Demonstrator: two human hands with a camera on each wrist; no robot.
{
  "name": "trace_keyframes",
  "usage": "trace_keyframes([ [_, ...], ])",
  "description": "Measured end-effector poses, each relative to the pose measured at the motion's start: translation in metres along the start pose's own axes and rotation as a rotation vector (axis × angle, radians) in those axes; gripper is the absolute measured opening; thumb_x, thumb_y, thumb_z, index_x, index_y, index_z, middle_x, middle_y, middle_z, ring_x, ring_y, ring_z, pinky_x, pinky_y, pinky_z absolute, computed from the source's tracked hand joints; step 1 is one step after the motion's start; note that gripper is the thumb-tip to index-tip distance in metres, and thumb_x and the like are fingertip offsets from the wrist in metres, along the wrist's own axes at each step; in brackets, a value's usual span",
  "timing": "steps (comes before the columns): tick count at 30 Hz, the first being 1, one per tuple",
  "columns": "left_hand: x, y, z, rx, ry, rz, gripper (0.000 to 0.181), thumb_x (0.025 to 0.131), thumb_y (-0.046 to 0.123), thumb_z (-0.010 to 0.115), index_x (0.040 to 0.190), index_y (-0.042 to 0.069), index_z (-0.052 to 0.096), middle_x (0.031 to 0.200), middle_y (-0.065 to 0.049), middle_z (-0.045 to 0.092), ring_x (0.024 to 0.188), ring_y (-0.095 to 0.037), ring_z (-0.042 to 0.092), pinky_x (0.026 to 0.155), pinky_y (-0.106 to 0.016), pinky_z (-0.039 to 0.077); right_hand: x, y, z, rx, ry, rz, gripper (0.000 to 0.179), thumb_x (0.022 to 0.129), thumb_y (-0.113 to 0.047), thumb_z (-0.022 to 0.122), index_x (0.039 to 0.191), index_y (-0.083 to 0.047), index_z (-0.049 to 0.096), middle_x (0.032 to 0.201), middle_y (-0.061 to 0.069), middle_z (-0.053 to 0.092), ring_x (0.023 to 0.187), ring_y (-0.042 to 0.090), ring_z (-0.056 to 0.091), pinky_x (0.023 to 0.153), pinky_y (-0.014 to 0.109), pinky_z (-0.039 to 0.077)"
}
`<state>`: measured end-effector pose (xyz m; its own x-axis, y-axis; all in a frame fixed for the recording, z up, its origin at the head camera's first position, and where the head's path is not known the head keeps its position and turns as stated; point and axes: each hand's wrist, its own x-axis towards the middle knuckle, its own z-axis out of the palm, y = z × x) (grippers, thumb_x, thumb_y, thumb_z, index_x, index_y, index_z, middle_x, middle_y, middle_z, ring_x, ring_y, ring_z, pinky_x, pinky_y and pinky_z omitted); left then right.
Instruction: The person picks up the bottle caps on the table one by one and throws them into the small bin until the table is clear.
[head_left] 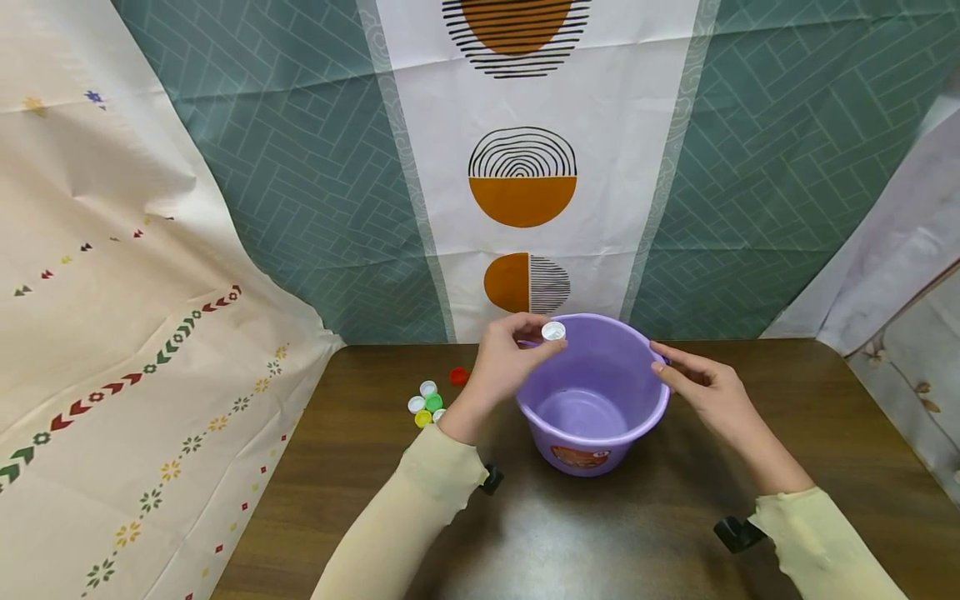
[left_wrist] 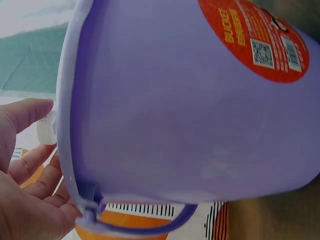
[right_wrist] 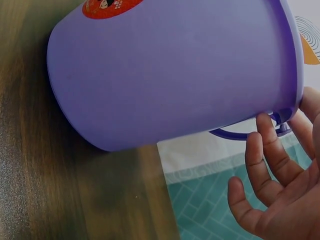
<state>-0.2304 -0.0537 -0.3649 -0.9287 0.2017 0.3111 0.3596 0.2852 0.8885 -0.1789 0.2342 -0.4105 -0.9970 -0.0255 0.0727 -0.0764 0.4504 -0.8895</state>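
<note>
A purple bucket (head_left: 592,425) stands upright on the table, its inside bare in the head view. Over its left rim, my left hand (head_left: 504,354) pinches a white bottle cap (head_left: 553,331) between thumb and fingers. The left wrist view has that cap (left_wrist: 47,128) just beside the rim, partly hidden by it. My right hand (head_left: 701,385) grips the bucket's right rim close to the handle joint. In the right wrist view the other fingers (right_wrist: 255,150) lie along the outer wall near the purple handle (right_wrist: 232,134).
Left of the bucket lie several loose caps: a red cap (head_left: 459,377), a green cap (head_left: 433,402), a yellow cap (head_left: 423,419) and white caps (head_left: 416,405). My left forearm partly hides this group. A patterned curtain (head_left: 300,208) hangs behind the wooden table (head_left: 555,542).
</note>
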Motion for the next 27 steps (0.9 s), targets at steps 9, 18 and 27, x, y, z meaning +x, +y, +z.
trace_keyframes([
  [9, -0.007, 0.014, 0.015, -0.008, -0.056, -0.014, 0.026, 0.075, 0.020, 0.078, 0.098, 0.012, 0.069, 0.088, -0.001, 0.070, 0.079, -0.017, 0.064, 0.075, -0.030, 0.054, 0.001, 0.001, 0.003, -0.008, 0.009, 0.007, 0.044, 0.088, -0.046, 0.058, 0.130, -0.034, 0.054, 0.132, 0.003, 0.056, 0.097, -0.005, 0.060, 0.076, 0.016, 0.052],
  [18, -0.014, 0.021, 0.018, 0.022, -0.064, -0.037, 0.026, 0.075, 0.023, 0.078, 0.098, 0.014, 0.069, 0.087, 0.002, 0.069, 0.078, -0.011, 0.063, 0.072, -0.022, 0.052, 0.001, 0.002, 0.003, -0.018, 0.015, 0.002, 0.043, 0.088, -0.047, 0.058, 0.130, -0.035, 0.054, 0.132, 0.003, 0.057, 0.097, -0.006, 0.060, 0.076, 0.015, 0.051],
  [27, -0.008, 0.007, 0.020, 0.076, -0.063, -0.013, 0.030, 0.074, 0.036, 0.077, 0.099, 0.023, 0.068, 0.090, 0.011, 0.068, 0.081, -0.007, 0.062, 0.076, -0.023, 0.053, 0.002, 0.002, 0.002, -0.010, 0.011, 0.004, 0.044, 0.088, -0.048, 0.058, 0.130, -0.035, 0.054, 0.132, 0.002, 0.056, 0.097, -0.006, 0.060, 0.076, 0.015, 0.051],
])
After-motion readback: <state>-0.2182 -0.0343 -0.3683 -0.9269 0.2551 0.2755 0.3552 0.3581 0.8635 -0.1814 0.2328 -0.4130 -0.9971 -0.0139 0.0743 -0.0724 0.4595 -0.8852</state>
